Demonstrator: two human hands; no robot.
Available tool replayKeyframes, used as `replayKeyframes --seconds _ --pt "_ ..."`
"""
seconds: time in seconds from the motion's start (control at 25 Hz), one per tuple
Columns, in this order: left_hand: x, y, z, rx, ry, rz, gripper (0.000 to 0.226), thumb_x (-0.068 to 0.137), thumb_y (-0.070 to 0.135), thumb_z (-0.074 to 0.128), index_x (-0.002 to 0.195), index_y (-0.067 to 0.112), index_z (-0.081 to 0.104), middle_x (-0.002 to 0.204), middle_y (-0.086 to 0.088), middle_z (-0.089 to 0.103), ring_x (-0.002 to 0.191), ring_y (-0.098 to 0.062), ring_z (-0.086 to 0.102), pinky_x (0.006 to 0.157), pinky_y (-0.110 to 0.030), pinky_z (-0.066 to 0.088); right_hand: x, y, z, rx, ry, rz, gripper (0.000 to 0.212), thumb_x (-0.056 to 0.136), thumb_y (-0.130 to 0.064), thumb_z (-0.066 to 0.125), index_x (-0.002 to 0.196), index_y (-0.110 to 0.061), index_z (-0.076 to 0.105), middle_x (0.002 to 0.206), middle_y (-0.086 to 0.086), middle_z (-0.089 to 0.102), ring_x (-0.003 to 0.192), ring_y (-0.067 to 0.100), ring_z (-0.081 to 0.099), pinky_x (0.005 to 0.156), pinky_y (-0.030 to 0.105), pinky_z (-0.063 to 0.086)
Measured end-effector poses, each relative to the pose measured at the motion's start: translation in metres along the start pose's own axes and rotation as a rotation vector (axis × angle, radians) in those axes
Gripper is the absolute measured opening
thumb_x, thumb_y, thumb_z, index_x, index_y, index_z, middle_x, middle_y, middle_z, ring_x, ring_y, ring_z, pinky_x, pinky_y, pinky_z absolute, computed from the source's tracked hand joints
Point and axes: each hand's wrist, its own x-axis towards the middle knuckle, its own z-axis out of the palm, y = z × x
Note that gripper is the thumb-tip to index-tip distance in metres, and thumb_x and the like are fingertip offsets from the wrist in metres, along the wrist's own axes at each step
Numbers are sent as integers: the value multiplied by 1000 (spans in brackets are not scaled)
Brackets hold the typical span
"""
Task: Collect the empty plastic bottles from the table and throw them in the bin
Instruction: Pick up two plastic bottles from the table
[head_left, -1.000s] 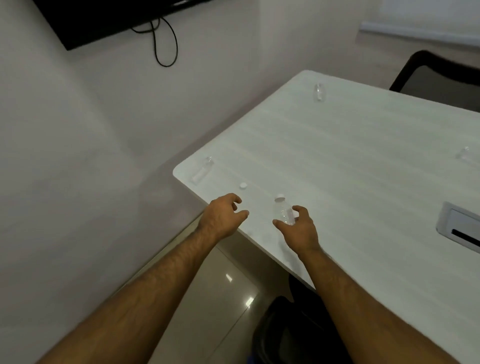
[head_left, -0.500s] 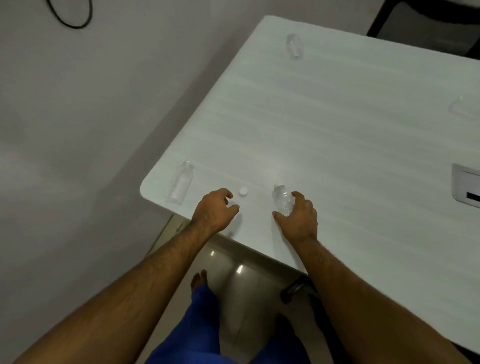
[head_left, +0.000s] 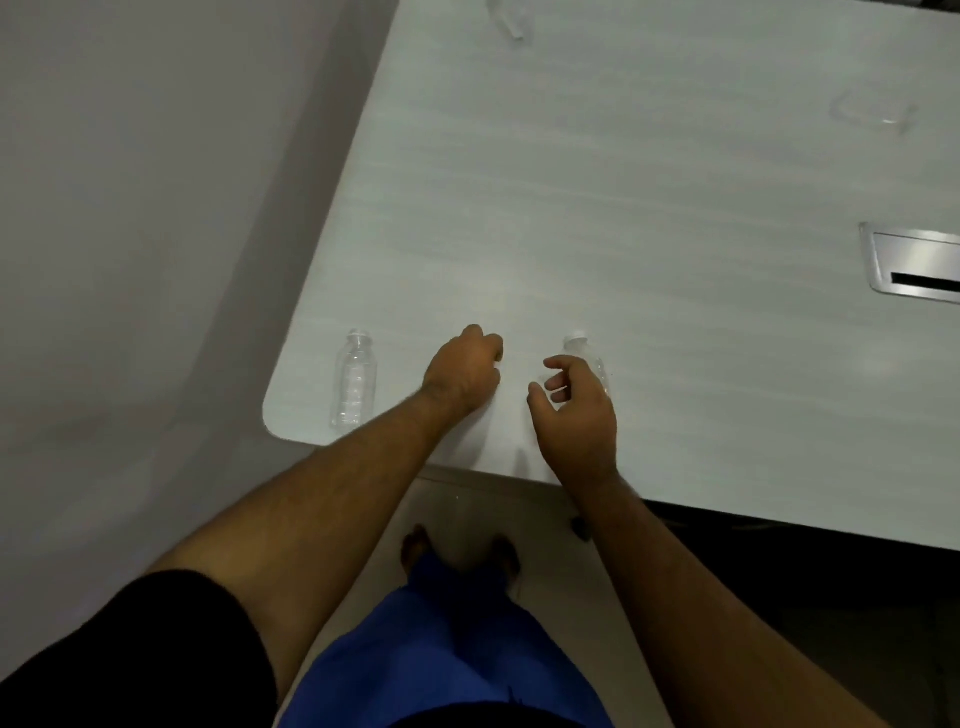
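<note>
The left hand (head_left: 464, 370) has closed over the loose cap – now hidden (likely pinched). The right hand (head_left: 574, 410), fingers now loosened, hovers beside the standing bottle (head_left: 583, 349) on the bench (head_left: 649, 208).

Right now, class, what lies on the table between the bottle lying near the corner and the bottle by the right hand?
In the head view, only the closed left hand lies between the corner bottle and the other bottle.
</note>
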Motion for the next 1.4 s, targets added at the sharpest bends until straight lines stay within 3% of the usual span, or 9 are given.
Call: replayKeyframes --seconds 0.12,0.28,0.52,0.64,0.76,0.96,1.08,1.2,1.4 --pt "-14 -23 -29 -116 108 -90 30 89 24 63 116 13 65 116 -8 62 98 -24 63 79 -26 47 -2 -17 20 67 -131 70 23 87 -23 66 109 -18 66 80 -5 64 71 9 61 74 38 59" --pt "-40 -75 -75 -251 253 -219 30 85 25 67 113 13 67 117 -8 64 94 -16 58 76 -23 43 -9 -54 64 34 -320 114 33 89 -37 67 117 -18 64 93 -2 68 84 16 65 80 35 58" --pt "-38 -155 -103 -466 310 -411 25 88 24 68 110 12 67 111 -10 67 97 -21 63 84 -34 58 -30 -105 163 -216 -518 237 83 72 -75 64 133 -21 48 125 3 63 106 24 64 83 34 53" --pt "-27 -171 -104 -586 245 -397 25 89 13 66 113 9 68 115 -12 66 105 -26 63 90 -36 56 -35 -115 188 -305 -434 260 75 73 -63 71 129 -19 50 121 4 63 103 25 63 80 33 54" --pt "-20 -174 -111 -731 189 -363 25 92 12 64 117 12 69 117 -10 67 108 -26 64 94 -38 56 -26 -123 183 -128 -350 273 54 82 -46 68 125 -16 56 114 4 66 93 19 61 80 31 52" --pt "-24 -154 -145 -1034 165 -217 21 89 18 69 109 12 71 102 -3 72 95 -19 68 78 -29 58 -25 -144 143 172 -323 228 24 95 -38 50 114 -26 56 100 -4 65 91 20 65 83 40 59" --pt "-28 -131 -163 -1149 131 -130 23 90 17 69 110 7 73 104 -6 74 96 -21 69 79 -28 58 -26 -164 118 229 -263 140 28 94 -44 55 114 -25 60 93 -8 68 84 17 68 73 34 61" --pt "-30 -105 -180 -1218 97 -92 23 89 20 70 109 9 74 100 -5 74 91 -19 70 77 -24 57 -24 -186 101 172 -157 68 48 77 -61 69 113 -31 56 92 -12 69 77 11 69 68 27 60" --pt "-32 -72 -197 -1301 341 -119 16 87 18 72 102 11 75 95 -5 75 90 -22 72 84 -33 60 -16 -212 79 23 11 -24 59 72 -65 72 116 -33 50 95 -12 62 79 11 64 71 25 58"
